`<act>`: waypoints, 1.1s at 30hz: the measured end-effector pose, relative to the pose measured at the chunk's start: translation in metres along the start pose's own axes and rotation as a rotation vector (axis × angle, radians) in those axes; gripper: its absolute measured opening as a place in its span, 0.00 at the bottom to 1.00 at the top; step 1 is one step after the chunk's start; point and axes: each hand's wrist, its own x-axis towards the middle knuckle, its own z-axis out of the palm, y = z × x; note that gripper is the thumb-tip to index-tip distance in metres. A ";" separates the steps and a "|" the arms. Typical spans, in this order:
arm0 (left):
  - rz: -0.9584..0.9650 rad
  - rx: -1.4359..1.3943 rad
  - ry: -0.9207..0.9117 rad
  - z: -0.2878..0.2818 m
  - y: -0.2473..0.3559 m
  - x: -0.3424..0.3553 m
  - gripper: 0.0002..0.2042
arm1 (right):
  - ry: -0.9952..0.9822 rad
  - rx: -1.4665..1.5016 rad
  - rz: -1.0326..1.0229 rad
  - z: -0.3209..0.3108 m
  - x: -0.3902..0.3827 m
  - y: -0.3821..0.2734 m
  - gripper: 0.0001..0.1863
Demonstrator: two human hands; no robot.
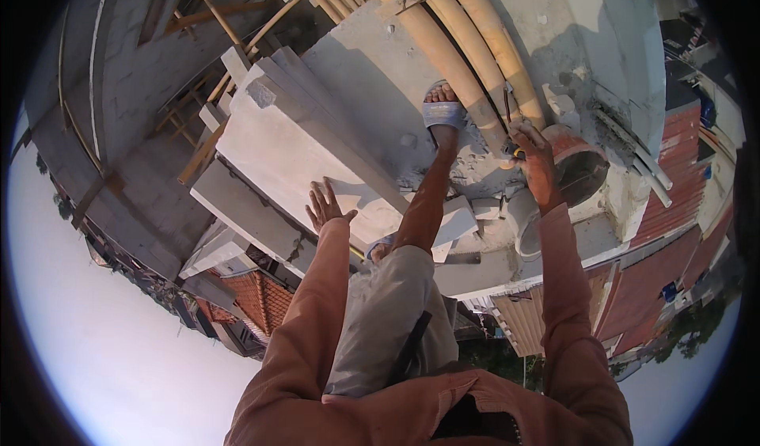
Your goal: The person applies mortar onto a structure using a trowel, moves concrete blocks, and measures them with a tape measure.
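Observation:
My left hand (326, 207) lies flat with its fingers spread on the broad pale face of a large lightweight concrete block (277, 149). My right hand (535, 159) is closed around a small dark and yellow object (516, 153), which looks like a tape measure; the fingers hide most of it. A thin pencil-like stick (507, 102) shows just beyond those fingers, and I cannot tell whether they hold it. Beneath the right hand are the near ends of thick bamboo poles (475, 42). Beside its wrist rests a dusty reddish bucket (582, 165), tipped over.
My sandalled foot (443, 115) stands on the dusty slab between the block and the poles. A pale round container (522, 216) and block offcuts (455, 223) lie nearer me, with a toothed saw blade (463, 258). Beyond the ledge, roofs (261, 299) appear far below.

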 end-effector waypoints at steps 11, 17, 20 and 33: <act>0.257 -0.280 0.266 0.049 -0.040 0.007 0.59 | 0.075 0.450 0.019 0.056 -0.357 0.194 0.28; 0.308 -0.350 0.313 0.053 -0.044 0.006 0.57 | -0.030 1.061 -0.059 0.078 -0.452 0.248 0.26; 0.296 -0.259 0.240 0.045 -0.048 0.014 0.54 | 0.087 1.096 -0.027 0.100 -0.470 0.266 0.26; 0.331 -0.237 0.228 0.054 -0.043 0.031 0.56 | -0.083 0.622 0.181 0.157 -0.430 0.311 0.24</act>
